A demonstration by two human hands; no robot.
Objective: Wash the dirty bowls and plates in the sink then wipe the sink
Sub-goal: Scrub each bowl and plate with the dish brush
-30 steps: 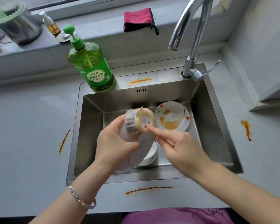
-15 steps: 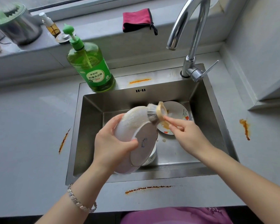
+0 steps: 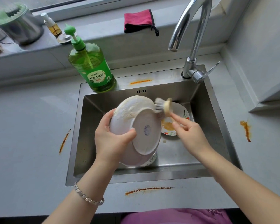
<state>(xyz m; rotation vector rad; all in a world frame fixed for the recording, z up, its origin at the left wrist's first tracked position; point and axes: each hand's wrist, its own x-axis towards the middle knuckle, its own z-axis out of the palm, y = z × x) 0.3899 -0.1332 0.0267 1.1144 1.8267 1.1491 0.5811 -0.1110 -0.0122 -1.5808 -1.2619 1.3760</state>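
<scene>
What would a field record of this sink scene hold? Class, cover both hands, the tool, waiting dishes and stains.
Left hand: grips white ceramic bowl, foamy underside toward camera
Right hand: pinches round wooden dish brush, bristles on bowl's edge
Waiting: stained floral plate on stainless steel sink floor
Soap: green pump bottle, sink's back-left corner
Stains: orange streaks on grey counter

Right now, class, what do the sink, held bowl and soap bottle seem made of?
Sink: brushed stainless steel, by its dull grey sheen. Bowl: probably glazed ceramic, glossy white with a blue base stamp. Soap bottle: likely clear green plastic; the pump tube shows through.
</scene>
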